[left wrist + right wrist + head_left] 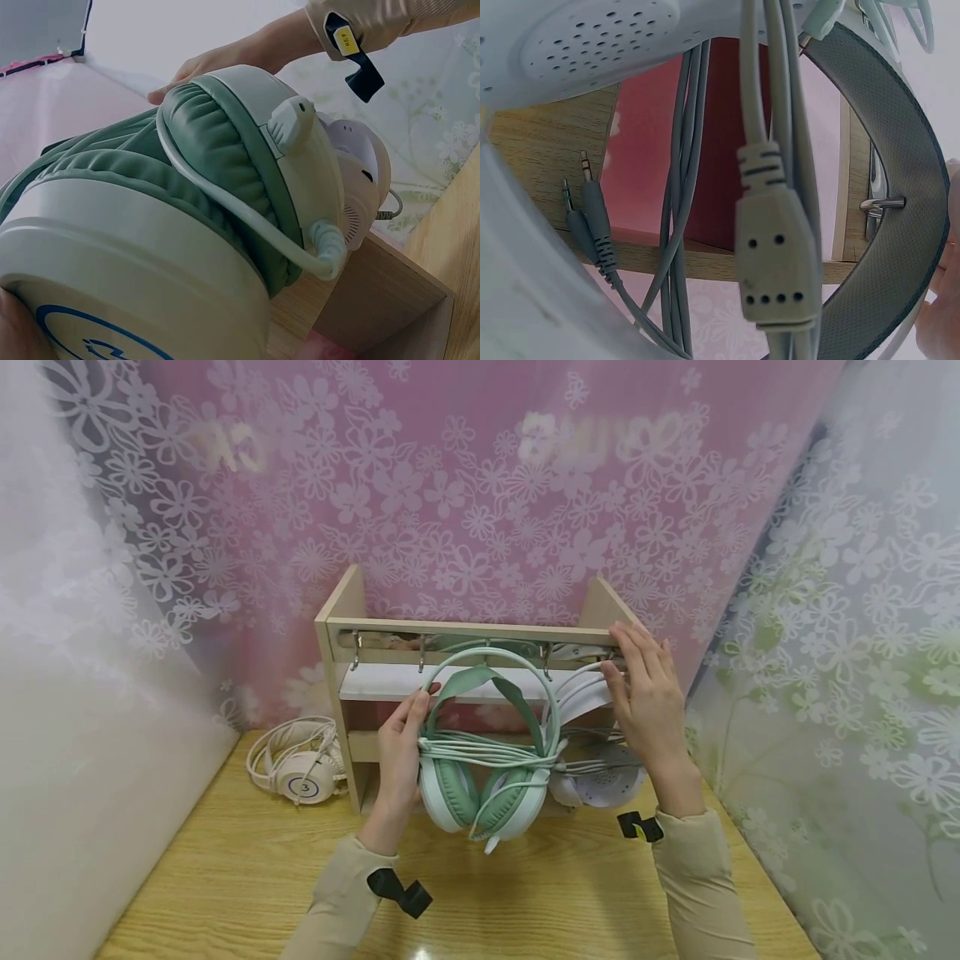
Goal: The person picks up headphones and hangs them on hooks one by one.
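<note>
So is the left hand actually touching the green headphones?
Touching: in the head view the left hand grips the green headphones at the band's left side.

Looks like a makeshift recording booth rather than a lived-in room: floral-print curtains (465, 527) closing in three sides (pink behind, pale at the flanks), a small wooden worktop (247, 868), and a hook rack (480, 639) hung with headsets.

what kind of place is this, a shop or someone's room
Probably neither: it looks like a small staged booth. Floral curtains close in a wooden table holding only a hook rack and headsets, one green headset hanging.
</note>
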`<state>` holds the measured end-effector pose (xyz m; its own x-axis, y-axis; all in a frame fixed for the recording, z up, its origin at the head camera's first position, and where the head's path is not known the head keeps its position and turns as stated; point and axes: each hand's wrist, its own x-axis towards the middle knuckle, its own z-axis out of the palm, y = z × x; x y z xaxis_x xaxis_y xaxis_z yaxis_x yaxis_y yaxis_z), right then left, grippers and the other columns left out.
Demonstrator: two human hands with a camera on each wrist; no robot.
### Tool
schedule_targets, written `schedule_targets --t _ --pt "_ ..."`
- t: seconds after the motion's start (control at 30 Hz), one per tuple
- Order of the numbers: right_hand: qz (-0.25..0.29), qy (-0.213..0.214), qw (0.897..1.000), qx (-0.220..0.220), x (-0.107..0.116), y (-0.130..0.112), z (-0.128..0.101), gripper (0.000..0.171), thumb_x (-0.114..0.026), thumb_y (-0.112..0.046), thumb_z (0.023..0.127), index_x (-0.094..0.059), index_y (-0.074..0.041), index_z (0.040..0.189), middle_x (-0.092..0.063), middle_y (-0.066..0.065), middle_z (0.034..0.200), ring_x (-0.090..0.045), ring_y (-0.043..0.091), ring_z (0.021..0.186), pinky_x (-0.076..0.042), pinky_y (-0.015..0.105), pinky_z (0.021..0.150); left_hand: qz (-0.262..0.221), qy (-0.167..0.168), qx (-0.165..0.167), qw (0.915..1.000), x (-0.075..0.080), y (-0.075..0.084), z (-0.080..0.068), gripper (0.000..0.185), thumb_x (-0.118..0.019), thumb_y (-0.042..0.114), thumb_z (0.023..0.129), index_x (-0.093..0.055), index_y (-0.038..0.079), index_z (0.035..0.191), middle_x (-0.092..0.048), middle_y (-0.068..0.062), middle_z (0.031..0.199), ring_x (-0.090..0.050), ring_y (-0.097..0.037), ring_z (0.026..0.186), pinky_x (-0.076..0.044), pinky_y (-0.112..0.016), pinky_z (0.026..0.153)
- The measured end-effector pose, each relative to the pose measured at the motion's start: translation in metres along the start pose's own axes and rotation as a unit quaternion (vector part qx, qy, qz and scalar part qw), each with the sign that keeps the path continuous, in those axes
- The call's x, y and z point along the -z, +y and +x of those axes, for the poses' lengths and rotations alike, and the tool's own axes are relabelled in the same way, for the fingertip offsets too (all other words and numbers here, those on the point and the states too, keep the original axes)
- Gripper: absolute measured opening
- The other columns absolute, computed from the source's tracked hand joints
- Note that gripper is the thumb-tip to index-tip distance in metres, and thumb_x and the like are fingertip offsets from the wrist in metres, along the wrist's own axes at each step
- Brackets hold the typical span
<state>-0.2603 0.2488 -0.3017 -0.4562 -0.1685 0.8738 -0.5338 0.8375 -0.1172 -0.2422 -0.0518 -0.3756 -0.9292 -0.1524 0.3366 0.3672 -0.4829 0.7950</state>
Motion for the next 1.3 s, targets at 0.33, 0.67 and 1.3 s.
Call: schedule_targets --t 0.33,0.67,1.3 --pt "-0.002 0.0 1.0 0.002 0.0 0.001 0.0 0.061 -0.039 -0.05 0.108 -0.055 -0.002 0.143 -0.054 0.017 0.146 -0.043 0.034 0.143 -0.019 0.055 0.125 -0.006 -0.002 -0.005 1.0 0.001 -0.001 0.0 0.041 -0.062 0.033 0.102 -0.068 0.001 0.128 -0.074 -0.003 0.112 -0.068 -0.015 0.108 -0.058 -0.026 0.091" --pt "-0.001 -0.001 1.0 0.004 -0.001 0.001 0.0 0.06 -0.04 -0.049 0.108 -0.055 -0.002 0.143 -0.054 0.017 0.146 -0.043 0.035 0.142 -0.018 0.056 0.125 -0.037 -0.014 -0.012 0.9991 0.002 -0.004 -0.002 0.041 -0.057 0.027 0.106 -0.063 -0.004 0.131 -0.074 -0.005 0.115 -0.072 -0.018 0.102 -0.06 -0.032 0.09" --pt "0.012 0.007 1.0 0.003 0.0 -0.001 0.0 0.056 -0.043 -0.045 0.109 -0.054 -0.005 0.145 -0.054 0.014 0.148 -0.043 0.034 0.142 -0.018 0.056 0.125 -0.066 -0.033 -0.009 0.9972 0.005 -0.011 -0.002 0.042 -0.055 0.027 0.107 -0.06 -0.006 0.132 -0.072 -0.009 0.113 -0.075 -0.02 0.089 -0.062 -0.035 0.086"
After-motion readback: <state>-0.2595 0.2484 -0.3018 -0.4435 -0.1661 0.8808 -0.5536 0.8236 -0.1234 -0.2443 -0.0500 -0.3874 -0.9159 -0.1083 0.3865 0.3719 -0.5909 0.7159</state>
